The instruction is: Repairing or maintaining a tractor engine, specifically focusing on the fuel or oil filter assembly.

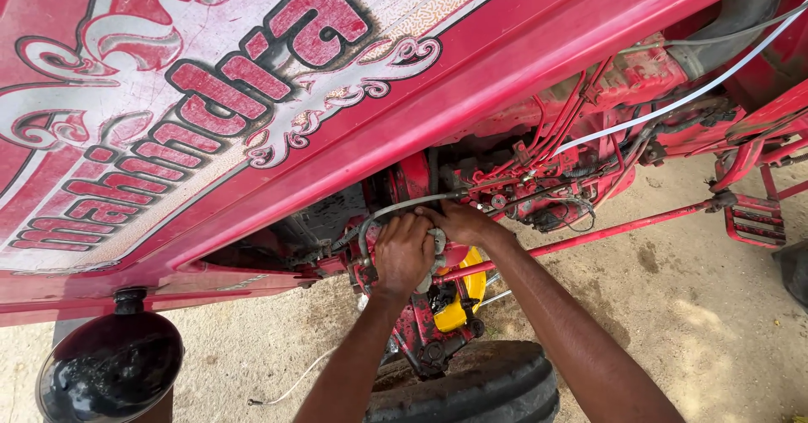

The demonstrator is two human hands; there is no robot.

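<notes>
Two hands (429, 242), one grey hose (396, 211), one tyre (471, 385), one black headlamp (109, 368), one red footstep (756, 223).

The tractor hood (505, 61) is red with white ornamental scrollwork; a yellow part (461, 301) shows below, beside the black tyre (480, 389).

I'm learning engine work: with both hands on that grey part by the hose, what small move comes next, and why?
Probably keep the left hand bracing the grey fitting while the right hand works it, since both hands already close on it under the red hood.
</notes>
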